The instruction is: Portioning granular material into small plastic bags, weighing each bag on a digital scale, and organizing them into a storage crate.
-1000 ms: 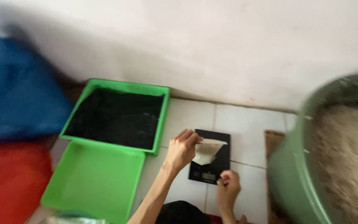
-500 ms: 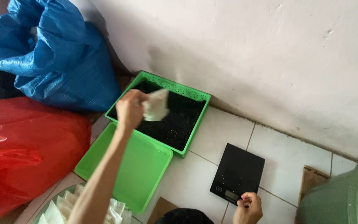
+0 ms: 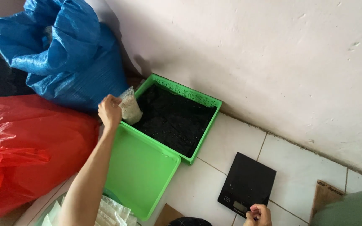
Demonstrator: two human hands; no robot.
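left hand [image 3: 109,111] fingers pinching crinkly clear grain-filled pouch [image 3: 130,109] over green plastic tray [image 3: 197,100] | right hand [image 3: 258,214] fingers curling on flat black scale [image 3: 248,182]

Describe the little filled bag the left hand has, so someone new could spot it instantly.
Start at the big blue sack against the wall, then drop to the green tray lined with black material. Over that tray's near-left corner, the left hand pinches a small clear bag of pale grains, the only filled see-through pouch there.

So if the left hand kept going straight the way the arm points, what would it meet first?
Probably the blue sack: the left hand, holding a small clear bag at the black-lined green tray's corner, points up toward it. Depth is unclear.
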